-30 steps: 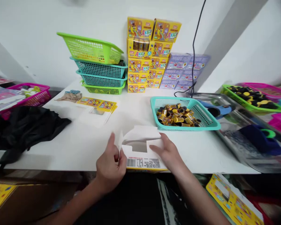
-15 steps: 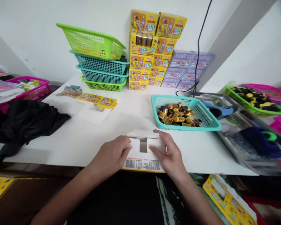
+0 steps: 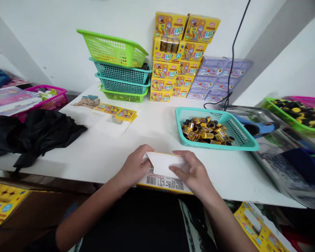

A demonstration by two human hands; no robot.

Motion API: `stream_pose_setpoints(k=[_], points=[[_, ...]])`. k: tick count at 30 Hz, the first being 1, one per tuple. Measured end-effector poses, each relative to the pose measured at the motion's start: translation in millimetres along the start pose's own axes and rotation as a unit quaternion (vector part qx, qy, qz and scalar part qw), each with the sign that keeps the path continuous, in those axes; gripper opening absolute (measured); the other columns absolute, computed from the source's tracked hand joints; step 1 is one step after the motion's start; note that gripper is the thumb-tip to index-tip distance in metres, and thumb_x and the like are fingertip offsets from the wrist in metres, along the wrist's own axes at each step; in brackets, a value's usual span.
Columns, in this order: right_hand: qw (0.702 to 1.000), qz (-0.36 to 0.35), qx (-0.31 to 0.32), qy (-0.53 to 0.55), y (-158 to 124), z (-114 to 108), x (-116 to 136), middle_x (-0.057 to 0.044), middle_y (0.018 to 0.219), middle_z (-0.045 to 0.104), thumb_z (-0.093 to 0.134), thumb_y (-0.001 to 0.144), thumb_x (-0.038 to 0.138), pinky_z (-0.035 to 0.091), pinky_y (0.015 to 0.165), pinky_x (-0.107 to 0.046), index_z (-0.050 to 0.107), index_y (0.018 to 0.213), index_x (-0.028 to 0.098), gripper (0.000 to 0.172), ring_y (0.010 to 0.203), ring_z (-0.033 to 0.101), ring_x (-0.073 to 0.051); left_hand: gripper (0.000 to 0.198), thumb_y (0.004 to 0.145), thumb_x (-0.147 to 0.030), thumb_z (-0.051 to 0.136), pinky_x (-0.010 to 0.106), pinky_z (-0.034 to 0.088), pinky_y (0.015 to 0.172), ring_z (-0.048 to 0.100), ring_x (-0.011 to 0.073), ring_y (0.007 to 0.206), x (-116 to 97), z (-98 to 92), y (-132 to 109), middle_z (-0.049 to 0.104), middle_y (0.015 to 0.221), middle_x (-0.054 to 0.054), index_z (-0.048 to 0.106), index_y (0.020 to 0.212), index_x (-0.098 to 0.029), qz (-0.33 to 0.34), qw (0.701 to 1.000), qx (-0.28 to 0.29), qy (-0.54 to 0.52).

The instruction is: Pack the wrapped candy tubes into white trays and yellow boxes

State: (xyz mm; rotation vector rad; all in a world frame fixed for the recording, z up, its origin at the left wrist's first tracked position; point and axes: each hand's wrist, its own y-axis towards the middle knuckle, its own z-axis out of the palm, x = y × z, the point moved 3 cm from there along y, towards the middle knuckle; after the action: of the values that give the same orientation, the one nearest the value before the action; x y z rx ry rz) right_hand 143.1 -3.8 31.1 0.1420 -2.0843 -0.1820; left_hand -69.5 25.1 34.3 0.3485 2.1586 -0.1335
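Observation:
A flat yellow-and-white cardboard box [image 3: 164, 183] with a barcode on its white back lies at the table's front edge. Its white flap [image 3: 164, 163] is folded over and covers the box's cut-out window. My left hand [image 3: 132, 168] grips the flap's left end and the box edge. My right hand [image 3: 191, 173] presses on the flap's right end, with fingers curled over it. The box's lower part is partly hidden by my hands.
A teal basket [image 3: 215, 141] of small yellow-and-black cylinders stands to the right. Stacked baskets [image 3: 123, 75], yellow boxes [image 3: 170, 66], a black cloth [image 3: 34, 131], flat yellow cards [image 3: 115, 113] and a metal tray [image 3: 278, 154] with a blue tool surround the work area.
The white flap has folded down over the window, which no longer shows. My hands have closed in on it. The whole view has shifted slightly left.

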Motion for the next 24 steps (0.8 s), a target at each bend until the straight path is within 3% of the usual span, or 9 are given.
stream_pose_setpoints(k=[4, 6, 9, 12, 16, 19, 22, 24], points=[[0.997, -0.011, 0.049, -0.055, 5.7, -5.1, 2.6, -0.006, 0.109, 0.065, 0.071, 0.077, 0.038, 0.045, 0.095, -0.040, 0.067, 0.113, 0.026, 0.039, 0.107, 0.058, -0.025, 0.016, 0.079, -0.020, 0.049, 0.034, 0.045, 0.083, 0.059, 0.0218, 0.094, 1.0, 1.1, 5.1, 0.064, 0.096, 0.003, 0.058, 0.093, -0.021, -0.014, 0.999, 0.012, -0.032], [0.994, -0.014, 0.064, -0.089, 7.6, -7.5, 3.4, -0.005, 0.105, 0.065, 0.071, 0.076, 0.038, 0.046, 0.093, -0.040, 0.068, 0.112, 0.028, 0.037, 0.104, 0.059, -0.024, 0.019, 0.079, -0.023, 0.050, 0.031, 0.045, 0.077, 0.059, 0.0211, 0.088, 6.3, 6.0, 3.6, 0.064, 0.093, 0.002, 0.058, 0.096, -0.021, -0.049, 0.993, 0.009, -0.111], [0.986, -0.003, 0.080, -0.143, 10.5, -8.0, 4.1, -0.005, 0.104, 0.064, 0.072, 0.076, 0.035, 0.048, 0.089, -0.038, 0.068, 0.113, 0.028, 0.038, 0.097, 0.061, -0.023, 0.032, 0.079, -0.028, 0.050, 0.029, 0.046, 0.070, 0.060, 0.0188, 0.081, 14.7, 15.9, -1.5, 0.064, 0.104, 0.003, 0.055, 0.110, -0.020, -0.101, 0.951, -0.002, -0.292], [0.974, -0.019, 0.096, -0.202, 13.8, -3.8, 7.1, -0.006, 0.104, 0.064, 0.070, 0.078, 0.032, 0.048, 0.090, -0.038, 0.067, 0.115, 0.025, 0.038, 0.099, 0.060, -0.024, 0.037, 0.081, -0.034, 0.055, 0.027, 0.046, 0.072, 0.060, 0.0179, 0.086, 15.7, 22.6, -3.2, 0.061, 0.116, 0.003, 0.053, 0.116, -0.021, -0.100, 0.920, -0.009, -0.380], [0.955, -0.012, 0.133, -0.265, 15.8, 0.0, 11.0, -0.007, 0.101, 0.064, 0.072, 0.075, 0.028, 0.048, 0.088, -0.040, 0.067, 0.117, 0.022, 0.043, 0.098, 0.060, -0.026, 0.038, 0.075, -0.040, 0.067, 0.025, 0.044, 0.063, 0.057, 0.0152, 0.071, 14.8, 29.0, 0.0, 0.063, 0.087, -0.001, 0.055, 0.105, -0.020, -0.138, 0.904, 0.011, -0.404], [0.962, 0.012, 0.184, -0.200, 14.1, -6.3, 12.9, -0.005, 0.100, 0.064, 0.074, 0.075, 0.031, 0.049, 0.083, -0.036, 0.067, 0.119, 0.026, 0.045, 0.091, 0.062, -0.023, 0.034, 0.075, -0.043, 0.069, 0.023, 0.039, 0.055, 0.052, 0.0129, 0.060, 18.6, 32.3, 0.2, 0.057, 0.070, -0.003, 0.059, 0.095, -0.017, -0.155, 0.903, 0.032, -0.399], [0.972, 0.018, 0.230, -0.054, 10.2, -16.6, 10.2, -0.004, 0.103, 0.067, 0.070, 0.079, 0.040, 0.049, 0.084, -0.033, 0.070, 0.115, 0.027, 0.038, 0.092, 0.064, -0.020, 0.033, 0.079, -0.047, 0.066, 0.023, 0.040, 0.058, 0.054, 0.0142, 0.065, 23.3, 35.5, -4.0, 0.060, 0.073, -0.001, 0.061, 0.091, -0.016, -0.155, 0.903, 0.053, -0.397], [0.976, 0.058, 0.199, 0.062, 7.6, -22.7, 0.0, -0.006, 0.102, 0.069, 0.064, 0.083, 0.050, 0.050, 0.085, -0.034, 0.073, 0.104, 0.023, 0.035, 0.094, 0.065, -0.021, 0.034, 0.080, -0.048, 0.065, 0.024, 0.042, 0.060, 0.057, 0.0155, 0.068, 23.6, 38.7, -7.6, 0.061, 0.075, 0.000, 0.061, 0.092, -0.016, -0.155, 0.894, 0.088, -0.412]])
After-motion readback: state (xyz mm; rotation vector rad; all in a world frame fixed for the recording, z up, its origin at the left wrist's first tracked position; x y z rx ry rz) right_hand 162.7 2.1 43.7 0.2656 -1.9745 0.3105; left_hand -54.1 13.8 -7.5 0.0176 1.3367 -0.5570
